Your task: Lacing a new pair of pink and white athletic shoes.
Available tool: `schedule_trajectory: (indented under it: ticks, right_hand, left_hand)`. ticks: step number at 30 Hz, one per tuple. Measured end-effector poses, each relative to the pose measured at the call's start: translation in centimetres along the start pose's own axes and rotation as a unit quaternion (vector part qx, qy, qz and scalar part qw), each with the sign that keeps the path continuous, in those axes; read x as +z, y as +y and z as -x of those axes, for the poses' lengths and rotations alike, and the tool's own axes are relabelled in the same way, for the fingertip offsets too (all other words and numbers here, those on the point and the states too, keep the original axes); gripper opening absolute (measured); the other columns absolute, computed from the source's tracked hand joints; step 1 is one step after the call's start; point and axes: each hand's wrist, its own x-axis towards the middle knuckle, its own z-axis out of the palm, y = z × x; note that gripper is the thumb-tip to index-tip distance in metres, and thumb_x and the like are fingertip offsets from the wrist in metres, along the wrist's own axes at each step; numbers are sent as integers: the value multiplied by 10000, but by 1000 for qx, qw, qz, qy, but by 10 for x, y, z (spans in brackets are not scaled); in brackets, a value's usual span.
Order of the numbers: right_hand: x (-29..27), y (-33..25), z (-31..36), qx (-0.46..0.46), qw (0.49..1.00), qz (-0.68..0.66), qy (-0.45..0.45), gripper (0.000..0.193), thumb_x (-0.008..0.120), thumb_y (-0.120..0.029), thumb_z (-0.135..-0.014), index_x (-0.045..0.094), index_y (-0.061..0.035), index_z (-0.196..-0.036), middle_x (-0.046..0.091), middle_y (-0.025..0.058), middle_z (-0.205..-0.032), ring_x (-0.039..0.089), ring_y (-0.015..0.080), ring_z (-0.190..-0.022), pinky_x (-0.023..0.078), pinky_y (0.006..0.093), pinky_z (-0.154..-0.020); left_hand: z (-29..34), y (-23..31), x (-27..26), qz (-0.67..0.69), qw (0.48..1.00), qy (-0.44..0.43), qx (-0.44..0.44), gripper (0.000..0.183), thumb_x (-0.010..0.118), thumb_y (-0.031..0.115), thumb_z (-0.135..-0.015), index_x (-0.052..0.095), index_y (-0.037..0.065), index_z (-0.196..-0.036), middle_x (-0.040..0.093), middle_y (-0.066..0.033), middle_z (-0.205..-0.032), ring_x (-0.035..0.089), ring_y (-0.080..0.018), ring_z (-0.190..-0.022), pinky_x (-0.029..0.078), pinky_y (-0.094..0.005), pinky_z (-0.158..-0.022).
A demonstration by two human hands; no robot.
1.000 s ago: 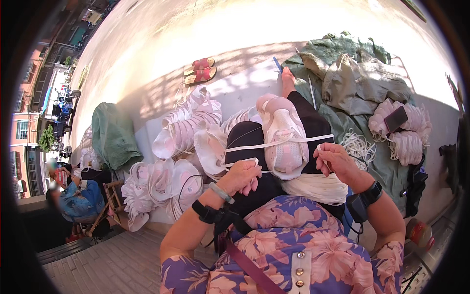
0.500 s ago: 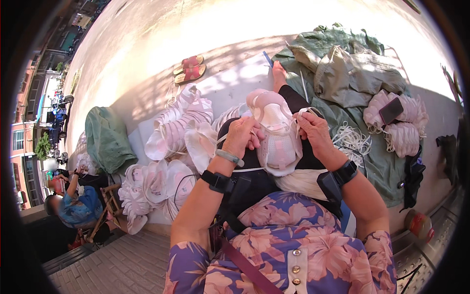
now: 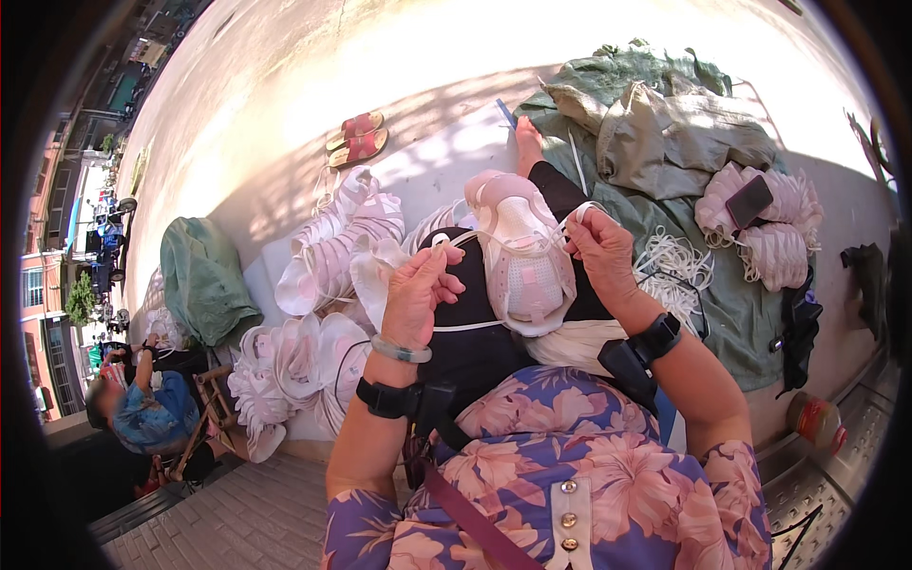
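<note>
A white and pink shoe upper (image 3: 532, 285) lies across my lap, its toe end pointing away from me. A white shoelace (image 3: 475, 234) crosses the upper at its eyelets. To the left of the upper, my left hand (image 3: 418, 290) pinches one part of the lace between thumb and forefinger, the other fingers curled. My right hand (image 3: 605, 255) is at the upper's right edge, with its fingers closed on the lace where it bends in a small loop. A bundle of pale laces (image 3: 570, 344) lies over my thigh below the upper.
Stacked shoe uppers (image 3: 304, 356) lie at the left by a green sack (image 3: 204, 280). On the right, a green sheet (image 3: 736, 332) bears loose white laces (image 3: 676, 275), and a phone (image 3: 750, 201) rests on bundled uppers. Red sandals (image 3: 359, 139) lie beyond. Another person (image 3: 157, 408) sits far left.
My left hand has moved left and away from the upper, drawing the lace out. My right hand has stayed close to the upper's right edge, still pinching the lace.
</note>
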Motion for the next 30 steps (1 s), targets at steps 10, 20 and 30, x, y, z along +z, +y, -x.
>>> schedule_trajectory:
  ticks: [10, 20, 30]
  right_hand:
    - [1, 13, 4, -14, 998, 58, -21, 43, 600, -10, -797, 563, -9, -819, 475, -38, -650, 417, 33, -599, 374, 192, -543]
    - [2, 13, 2, 7, 1000, -7, -10, 56, 601, -18, -785, 556, -23, -817, 446, -46, -636, 390, 26, -588, 356, 190, -529]
    - [7, 6, 1, -220, 939, 265, -22, 111, 589, -40, -754, 564, -35, -862, 573, 109, -680, 568, 242, -591, 432, 314, -533]
  left_hand:
    - [-7, -34, 51, -166, 961, -182, -124, 285, 493, 252, -933, 596, 5, -1030, 565, -15, -666, 491, -39, -412, 367, -146, -349]
    - [-14, -35, 67, -133, 973, -163, -99, 370, 459, 195, -939, 428, 23, -1265, 564, -32, -668, 491, -48, -405, 370, -157, -340]
    - [-12, -38, 66, -119, 975, -162, -95, 354, 474, 205, -937, 448, 24, -1240, 570, -35, -678, 513, -55, -427, 400, -166, -363]
